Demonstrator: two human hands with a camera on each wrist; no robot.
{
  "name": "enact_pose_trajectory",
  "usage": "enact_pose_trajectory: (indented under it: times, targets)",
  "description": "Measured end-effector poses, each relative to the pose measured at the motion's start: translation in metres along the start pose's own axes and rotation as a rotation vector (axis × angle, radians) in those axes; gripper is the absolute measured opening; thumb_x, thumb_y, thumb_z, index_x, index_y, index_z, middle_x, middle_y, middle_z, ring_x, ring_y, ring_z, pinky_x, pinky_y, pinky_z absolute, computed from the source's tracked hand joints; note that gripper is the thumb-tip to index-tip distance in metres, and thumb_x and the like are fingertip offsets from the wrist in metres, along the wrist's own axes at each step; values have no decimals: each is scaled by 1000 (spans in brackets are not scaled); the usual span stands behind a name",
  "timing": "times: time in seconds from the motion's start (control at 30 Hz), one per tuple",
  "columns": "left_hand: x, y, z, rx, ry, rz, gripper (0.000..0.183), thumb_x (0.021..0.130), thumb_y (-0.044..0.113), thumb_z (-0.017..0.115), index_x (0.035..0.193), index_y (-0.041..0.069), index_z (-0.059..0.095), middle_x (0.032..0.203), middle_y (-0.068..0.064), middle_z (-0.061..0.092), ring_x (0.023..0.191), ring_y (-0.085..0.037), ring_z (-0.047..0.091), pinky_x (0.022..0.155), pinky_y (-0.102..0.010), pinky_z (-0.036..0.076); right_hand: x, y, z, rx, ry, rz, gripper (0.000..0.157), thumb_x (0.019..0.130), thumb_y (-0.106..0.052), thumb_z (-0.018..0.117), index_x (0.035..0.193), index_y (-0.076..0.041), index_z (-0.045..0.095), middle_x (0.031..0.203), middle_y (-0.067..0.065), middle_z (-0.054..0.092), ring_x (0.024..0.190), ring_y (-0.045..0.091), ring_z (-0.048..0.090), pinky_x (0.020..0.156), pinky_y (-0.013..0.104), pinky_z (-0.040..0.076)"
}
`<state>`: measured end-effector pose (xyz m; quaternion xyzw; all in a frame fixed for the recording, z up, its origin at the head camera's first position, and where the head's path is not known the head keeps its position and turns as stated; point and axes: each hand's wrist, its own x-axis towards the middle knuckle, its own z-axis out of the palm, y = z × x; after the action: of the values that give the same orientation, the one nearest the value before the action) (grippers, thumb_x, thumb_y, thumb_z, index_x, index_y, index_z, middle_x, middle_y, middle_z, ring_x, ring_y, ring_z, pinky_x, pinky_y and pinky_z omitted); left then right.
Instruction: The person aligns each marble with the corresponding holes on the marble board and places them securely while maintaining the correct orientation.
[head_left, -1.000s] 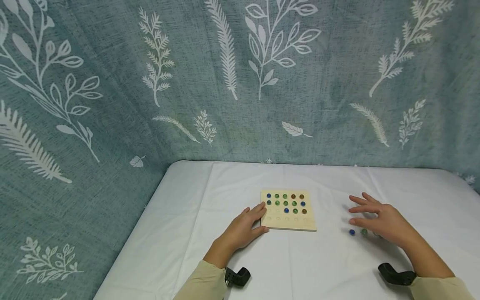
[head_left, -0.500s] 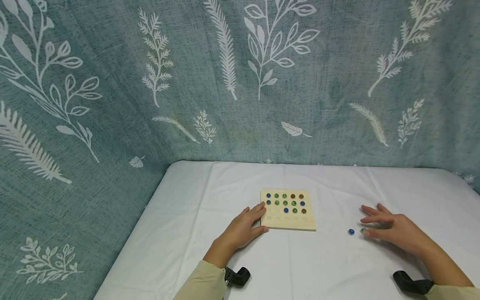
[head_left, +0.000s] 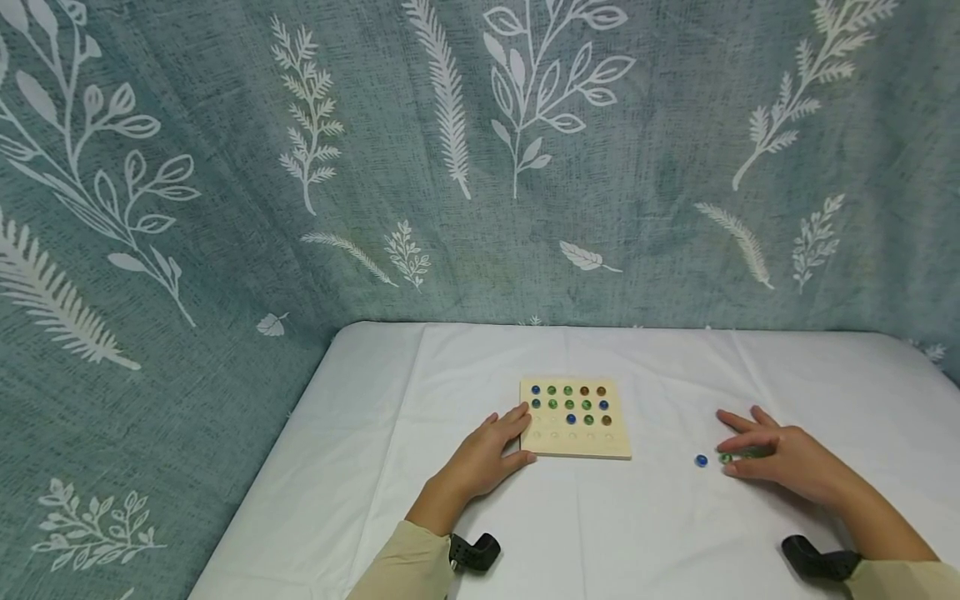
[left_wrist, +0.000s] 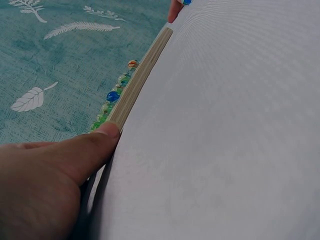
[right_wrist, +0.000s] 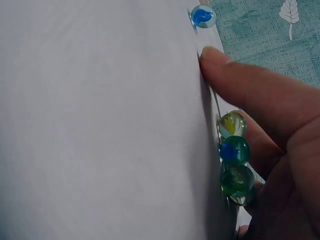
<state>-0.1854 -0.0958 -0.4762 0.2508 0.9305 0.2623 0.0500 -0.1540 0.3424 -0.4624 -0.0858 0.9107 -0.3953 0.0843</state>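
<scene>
A pale wooden board [head_left: 577, 448] with rows of round hollows lies mid-table, several glass marbles [head_left: 570, 404] sitting in its far rows. At its near-left corner my left hand [head_left: 483, 457] rests, fingertips along the left side and thumb against the front edge. The left wrist view has that thumb [left_wrist: 95, 145] pressed on the board's corner. On the right, my right hand [head_left: 798, 462] pinches a green marble [head_left: 725, 458] between thumb and forefinger, low over the cloth. In the right wrist view the thumb hides this marble.
A blue marble [head_left: 701, 461] lies left of my right fingertips. More loose marbles [right_wrist: 235, 150] sit on the cloth under the right palm. White cloth [head_left: 637, 533] covers the table, and a teal leaf-patterned curtain [head_left: 360, 150] hangs behind and at left.
My right hand has moved right and lower from above the loose marbles, and its thumb and forefinger have come together on a green one. My left hand and the board stay put.
</scene>
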Motion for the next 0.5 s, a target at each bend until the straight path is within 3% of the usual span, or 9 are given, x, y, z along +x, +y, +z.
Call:
enact_pose_trajectory:
  times: [0.2, 0.5]
  targets:
    - [0, -1, 0, -6, 4, 8, 68, 94, 38, 66, 152, 15, 39, 161, 6, 29, 146, -21, 34, 122, -40, 28, 1, 1, 0, 2, 8, -3, 35, 78, -35, 82, 105, -13, 77, 151, -17, 34, 147, 52, -3, 108, 79, -5]
    - [-1, -1, -1, 6, -5, 2, 68, 94, 41, 64, 152, 16, 39, 161, 7, 29, 147, -25, 32, 120, -43, 31, 0, 1, 1, 1, 13, 7, 37, 77, -36, 82, 105, -12, 77, 150, -19, 34, 146, 53, -3, 108, 79, -6]
